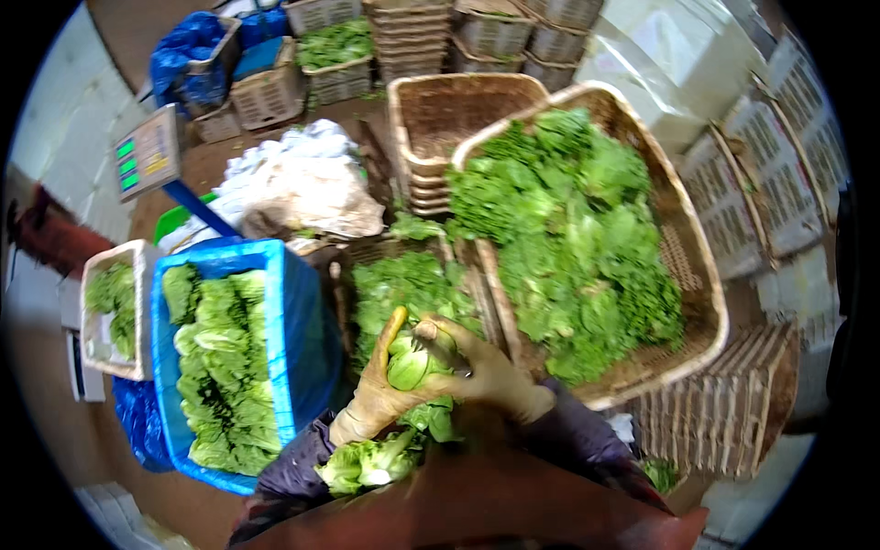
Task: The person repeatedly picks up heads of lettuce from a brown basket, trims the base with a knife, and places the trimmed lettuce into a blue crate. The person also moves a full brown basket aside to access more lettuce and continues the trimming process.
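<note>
Both hands wear pale rubber gloves stained yellow. My left hand point(381, 395) cups a head of lettuce point(407, 368), its cut base turned up. My right hand point(491, 371) is at the base with a small knife point(443, 352), its blade partly hidden by the fingers. Below the hands, loose green leaves point(405, 282) fill a crate. More lettuce point(375, 464) lies close to my body by the left sleeve. At the left, lettuce heads point(227, 364) stand in rows in a crate lined with blue plastic point(278, 344).
A large brown plastic basket point(708, 295) of leafy greens stands at the right, beside stacked empty baskets point(467, 86). A scale display point(148, 155) rises at the left near white sacks point(302, 179). Stacked crates point(715, 405) stand at the lower right. Part of a person point(55, 230) shows at the far left.
</note>
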